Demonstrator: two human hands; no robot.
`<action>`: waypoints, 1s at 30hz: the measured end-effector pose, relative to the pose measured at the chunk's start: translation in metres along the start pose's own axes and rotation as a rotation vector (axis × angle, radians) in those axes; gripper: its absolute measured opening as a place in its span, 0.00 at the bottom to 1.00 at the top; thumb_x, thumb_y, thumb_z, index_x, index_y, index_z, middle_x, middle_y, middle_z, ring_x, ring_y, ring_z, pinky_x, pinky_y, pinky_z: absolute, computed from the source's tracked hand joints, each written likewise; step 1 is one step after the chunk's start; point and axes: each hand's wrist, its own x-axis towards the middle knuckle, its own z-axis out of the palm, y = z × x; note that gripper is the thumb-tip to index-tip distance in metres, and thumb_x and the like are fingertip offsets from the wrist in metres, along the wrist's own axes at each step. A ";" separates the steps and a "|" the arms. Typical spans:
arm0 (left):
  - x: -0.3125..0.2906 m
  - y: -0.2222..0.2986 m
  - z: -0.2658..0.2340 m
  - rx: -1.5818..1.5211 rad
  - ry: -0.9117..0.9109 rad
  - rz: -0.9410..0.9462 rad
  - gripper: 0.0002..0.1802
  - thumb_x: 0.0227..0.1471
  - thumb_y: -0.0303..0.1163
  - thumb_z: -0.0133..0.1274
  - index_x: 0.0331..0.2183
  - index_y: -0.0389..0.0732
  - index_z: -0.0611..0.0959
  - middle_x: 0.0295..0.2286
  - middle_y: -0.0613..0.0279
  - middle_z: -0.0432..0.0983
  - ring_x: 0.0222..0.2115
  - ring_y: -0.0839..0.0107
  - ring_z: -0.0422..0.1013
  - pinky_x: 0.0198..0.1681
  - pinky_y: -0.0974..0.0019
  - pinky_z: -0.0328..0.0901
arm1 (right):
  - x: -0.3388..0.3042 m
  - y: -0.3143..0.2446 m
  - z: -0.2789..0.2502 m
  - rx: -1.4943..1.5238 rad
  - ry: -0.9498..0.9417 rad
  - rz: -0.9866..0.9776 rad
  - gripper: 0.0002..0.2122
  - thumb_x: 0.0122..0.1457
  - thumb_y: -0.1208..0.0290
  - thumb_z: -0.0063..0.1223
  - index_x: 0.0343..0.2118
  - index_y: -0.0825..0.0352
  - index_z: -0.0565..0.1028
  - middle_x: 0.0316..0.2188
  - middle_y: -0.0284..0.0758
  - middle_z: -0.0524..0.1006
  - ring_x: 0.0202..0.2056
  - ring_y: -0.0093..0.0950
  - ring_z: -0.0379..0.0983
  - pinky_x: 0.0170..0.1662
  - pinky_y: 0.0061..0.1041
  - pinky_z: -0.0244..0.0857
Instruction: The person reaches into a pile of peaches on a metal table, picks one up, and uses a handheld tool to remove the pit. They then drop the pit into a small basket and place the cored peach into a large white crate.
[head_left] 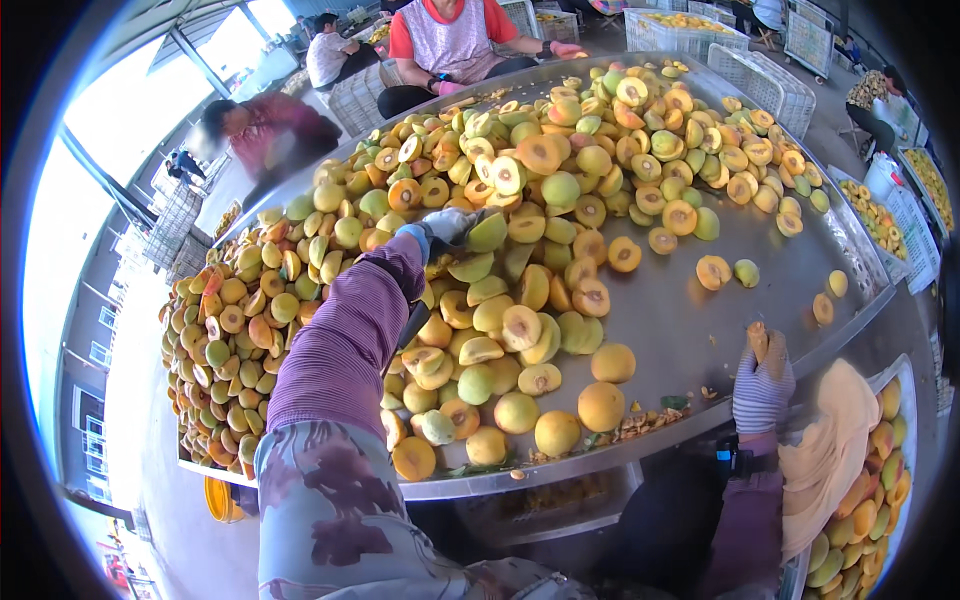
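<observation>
A heap of halved yellow peaches [540,155], some showing brown centres, covers much of a metal table [690,300]. My left arm, in a purple striped sleeve, reaches across into the heap. My left hand [450,226], in a grey glove, is closed at a greenish peach half [488,233]; its fingers are partly hidden. My right hand [763,390], in a striped glove with orange-brown fingertips, is at the table's near right edge. Its fingers are bent and pressed together, and what they hold, if anything, cannot be made out. Whole-looking peaches [557,433] lie along the near edge.
Peach scraps [640,424] lie by the near rim. A crate of peaches [868,500] with a tan cloth [830,440] stands at my right. A person [455,45] in pink gloves sits across the table; another [265,130] bends at the left. White crates [765,85] stand behind.
</observation>
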 end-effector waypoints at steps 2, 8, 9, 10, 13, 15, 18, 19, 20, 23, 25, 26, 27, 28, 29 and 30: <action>-0.020 0.022 0.019 0.032 0.030 0.175 0.22 0.59 0.40 0.35 0.51 0.47 0.73 0.42 0.50 0.75 0.42 0.51 0.72 0.46 0.56 0.67 | -0.001 0.007 -0.001 -0.018 -0.051 0.022 0.10 0.55 0.71 0.53 0.40 0.63 0.70 0.30 0.42 0.76 0.32 0.44 0.74 0.33 0.38 0.66; -0.057 0.129 -0.010 -0.163 -0.214 -0.110 0.22 0.60 0.41 0.34 0.54 0.49 0.69 0.41 0.49 0.75 0.39 0.50 0.72 0.43 0.54 0.67 | -0.001 0.010 -0.001 -0.084 -0.064 0.040 0.08 0.54 0.70 0.52 0.37 0.62 0.70 0.28 0.41 0.76 0.31 0.44 0.73 0.33 0.40 0.65; -0.069 0.139 -0.016 -0.068 -0.181 -0.120 0.22 0.60 0.42 0.34 0.53 0.50 0.70 0.41 0.49 0.76 0.39 0.50 0.73 0.42 0.55 0.67 | -0.001 0.008 -0.002 -0.077 -0.068 0.037 0.09 0.55 0.69 0.52 0.38 0.61 0.70 0.29 0.40 0.76 0.32 0.44 0.73 0.33 0.41 0.65; -0.077 0.136 -0.011 -0.280 -0.089 -0.229 0.30 0.59 0.56 0.41 0.48 0.41 0.77 0.41 0.57 0.77 0.42 0.70 0.71 0.49 0.65 0.63 | -0.001 0.006 -0.002 -0.072 -0.072 0.034 0.09 0.55 0.69 0.51 0.38 0.61 0.70 0.30 0.40 0.76 0.32 0.44 0.73 0.33 0.41 0.65; -0.097 0.132 -0.001 -0.673 -0.087 -0.352 0.25 0.60 0.50 0.43 0.49 0.42 0.77 0.43 0.58 0.77 0.43 0.70 0.71 0.50 0.66 0.63 | -0.001 0.011 0.002 -0.099 -0.093 0.010 0.10 0.56 0.67 0.51 0.40 0.60 0.69 0.30 0.40 0.76 0.32 0.44 0.73 0.33 0.41 0.65; -0.119 0.132 0.007 -0.382 0.067 0.012 0.23 0.57 0.45 0.50 0.48 0.41 0.77 0.44 0.58 0.76 0.44 0.71 0.70 0.50 0.67 0.62 | -0.001 0.011 0.003 -0.109 -0.080 0.001 0.10 0.56 0.67 0.50 0.40 0.60 0.68 0.31 0.40 0.76 0.32 0.44 0.73 0.33 0.41 0.65; -0.143 0.153 0.003 -0.446 -0.101 -0.258 0.24 0.48 0.33 0.52 0.50 0.45 0.75 0.44 0.57 0.74 0.47 0.65 0.70 0.50 0.63 0.64 | -0.002 0.011 0.004 -0.139 -0.083 -0.006 0.10 0.57 0.66 0.50 0.40 0.60 0.68 0.31 0.40 0.76 0.32 0.44 0.73 0.33 0.42 0.65; -0.151 0.169 0.004 -0.452 -0.104 -0.256 0.24 0.48 0.33 0.52 0.50 0.45 0.75 0.44 0.57 0.74 0.47 0.65 0.70 0.50 0.63 0.64 | -0.002 0.014 0.003 -0.163 -0.092 0.001 0.10 0.57 0.65 0.49 0.40 0.60 0.68 0.31 0.41 0.76 0.33 0.44 0.73 0.33 0.42 0.65; -0.161 0.186 0.006 -0.298 -0.046 -0.258 0.27 0.46 0.34 0.50 0.51 0.49 0.74 0.45 0.55 0.73 0.47 0.60 0.69 0.50 0.61 0.63 | -0.002 0.017 0.002 -0.169 -0.095 0.000 0.10 0.57 0.65 0.49 0.40 0.60 0.68 0.31 0.41 0.76 0.33 0.44 0.73 0.33 0.42 0.65; -0.193 0.209 0.006 -0.165 -0.001 -0.250 0.35 0.42 0.35 0.50 0.56 0.53 0.68 0.46 0.48 0.69 0.49 0.51 0.66 0.52 0.58 0.62 | 0.000 0.016 0.005 -0.174 -0.128 -0.010 0.12 0.59 0.62 0.48 0.43 0.61 0.68 0.31 0.44 0.76 0.32 0.46 0.74 0.33 0.43 0.66; -0.210 0.235 0.001 -0.114 -0.013 -0.295 0.41 0.40 0.33 0.50 0.59 0.52 0.61 0.45 0.45 0.68 0.48 0.51 0.66 0.51 0.57 0.63 | -0.001 0.015 0.008 -0.167 -0.038 -0.011 0.11 0.57 0.63 0.50 0.41 0.59 0.67 0.29 0.42 0.76 0.30 0.45 0.74 0.31 0.43 0.65; -0.215 0.233 0.012 -0.122 0.019 -0.233 0.44 0.39 0.32 0.49 0.61 0.53 0.57 0.45 0.44 0.68 0.48 0.50 0.67 0.50 0.57 0.63 | -0.001 0.020 0.008 -0.174 -0.028 -0.016 0.11 0.57 0.63 0.50 0.41 0.59 0.67 0.29 0.42 0.76 0.30 0.45 0.74 0.31 0.43 0.65; -0.217 0.244 0.017 -0.092 0.001 -0.262 0.44 0.39 0.29 0.49 0.61 0.49 0.58 0.44 0.44 0.69 0.46 0.48 0.67 0.49 0.55 0.63 | -0.001 0.025 0.011 -0.166 -0.009 -0.017 0.11 0.57 0.63 0.50 0.41 0.59 0.67 0.28 0.42 0.76 0.30 0.46 0.74 0.31 0.44 0.65; -0.221 0.252 0.023 -0.058 0.015 -0.276 0.44 0.39 0.29 0.48 0.61 0.47 0.58 0.44 0.44 0.69 0.45 0.47 0.68 0.49 0.54 0.63 | 0.000 0.024 0.010 -0.151 0.011 -0.021 0.11 0.57 0.63 0.50 0.41 0.59 0.67 0.28 0.42 0.77 0.29 0.46 0.74 0.31 0.44 0.65; -0.227 0.257 0.031 -0.024 0.030 -0.288 0.43 0.40 0.29 0.48 0.61 0.45 0.58 0.44 0.44 0.69 0.45 0.47 0.68 0.48 0.54 0.64 | -0.003 0.022 0.008 -0.153 0.025 -0.027 0.11 0.57 0.63 0.50 0.41 0.59 0.67 0.28 0.42 0.77 0.29 0.46 0.74 0.31 0.44 0.65; -0.233 0.261 0.040 -0.033 0.105 -0.285 0.42 0.40 0.29 0.48 0.60 0.43 0.59 0.44 0.44 0.69 0.45 0.48 0.68 0.48 0.53 0.64 | -0.005 0.013 0.004 -0.071 0.023 -0.061 0.12 0.57 0.63 0.50 0.41 0.58 0.68 0.28 0.42 0.77 0.29 0.46 0.74 0.31 0.45 0.65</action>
